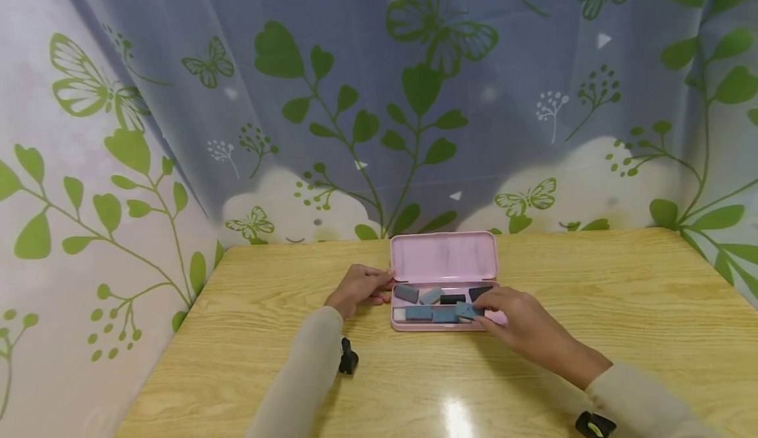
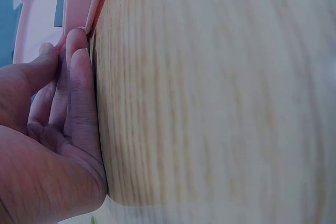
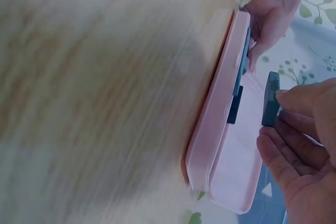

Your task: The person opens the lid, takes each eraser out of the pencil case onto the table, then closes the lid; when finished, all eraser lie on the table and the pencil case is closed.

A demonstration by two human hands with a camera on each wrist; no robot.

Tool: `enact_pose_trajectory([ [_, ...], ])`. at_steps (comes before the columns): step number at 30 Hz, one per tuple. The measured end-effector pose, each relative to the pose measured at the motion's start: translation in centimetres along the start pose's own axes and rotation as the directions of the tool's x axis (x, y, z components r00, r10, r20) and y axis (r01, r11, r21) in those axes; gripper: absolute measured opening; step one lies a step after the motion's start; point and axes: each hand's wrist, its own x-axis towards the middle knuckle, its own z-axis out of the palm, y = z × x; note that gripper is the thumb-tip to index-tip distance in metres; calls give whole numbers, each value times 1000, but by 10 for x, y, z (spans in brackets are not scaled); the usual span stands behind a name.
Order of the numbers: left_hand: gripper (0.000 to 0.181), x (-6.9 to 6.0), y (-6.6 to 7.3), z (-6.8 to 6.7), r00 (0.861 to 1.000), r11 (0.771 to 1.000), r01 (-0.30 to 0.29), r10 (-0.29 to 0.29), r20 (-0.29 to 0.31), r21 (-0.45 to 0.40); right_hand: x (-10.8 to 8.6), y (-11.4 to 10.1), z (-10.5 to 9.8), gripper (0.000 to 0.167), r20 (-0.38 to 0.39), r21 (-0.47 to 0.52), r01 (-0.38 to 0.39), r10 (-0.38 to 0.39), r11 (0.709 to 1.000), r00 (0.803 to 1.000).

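Observation:
An open pink case (image 1: 443,257) lies on the table, its lid tilted back, with several blue-grey and black blocks inside. My left hand (image 1: 360,288) holds the case's left side; in the left wrist view the thumb and fingertips of that hand (image 2: 60,108) meet at the pink edge (image 2: 81,3). Between thumb and fingers, my right hand (image 1: 527,323) pinches a blue-grey block (image 1: 466,310) over the right part of the case. In the right wrist view this block (image 3: 271,99) is clear of the pink case (image 3: 215,129), gripped by my right hand (image 3: 310,135).
The wooden table (image 1: 403,385) extends around the case. A patterned curtain (image 1: 331,96) hangs behind its back edge. Black straps or mounts (image 1: 348,357) are at both wrists. Inside the case, a black block (image 1: 453,299) lies near the middle.

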Motion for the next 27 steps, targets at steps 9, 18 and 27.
enact_pose_trajectory([
  [9,30,0,-1,-1,1000,1000,-5,5,12,-18,-5,-10,12,19,22,49,98,-100,994,995],
  [18,29,0,0,-1,1000,1000,-1,2,14,-27,-10,-16,29,18,92,-12,194,-192,981,977],
  [27,30,1,-1,-1,1000,1000,-5,6,16,-18,-15,-25,39,14,137,129,170,-187,977,973],
])
